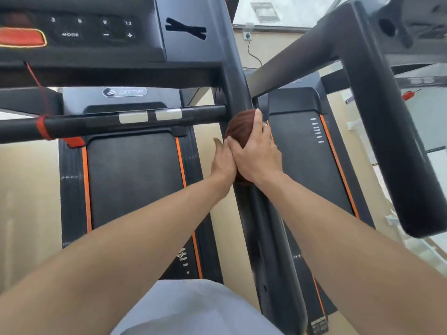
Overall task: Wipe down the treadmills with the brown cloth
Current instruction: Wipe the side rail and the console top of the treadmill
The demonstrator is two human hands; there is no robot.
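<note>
The cloth [242, 128] sits bunched on the treadmill's dark handrail [266, 238], under the right hand [256, 155], whose fingers curl over and grip it. The left hand [223, 159] presses alongside, fingers straight and together. The cloth is reddish-brown, blurred, wrapped round the rail.

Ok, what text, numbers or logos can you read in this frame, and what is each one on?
"3", "12": console button row; the two numbers between them are blurred.
"MODE": console button.
"−" and "+": console buttons.
Oval badge on the left treadmill's motor cover: lettering too blurred to read.
Small white marks by the left belt: unreadable.
Right treadmill: white bars only, no text.
</note>
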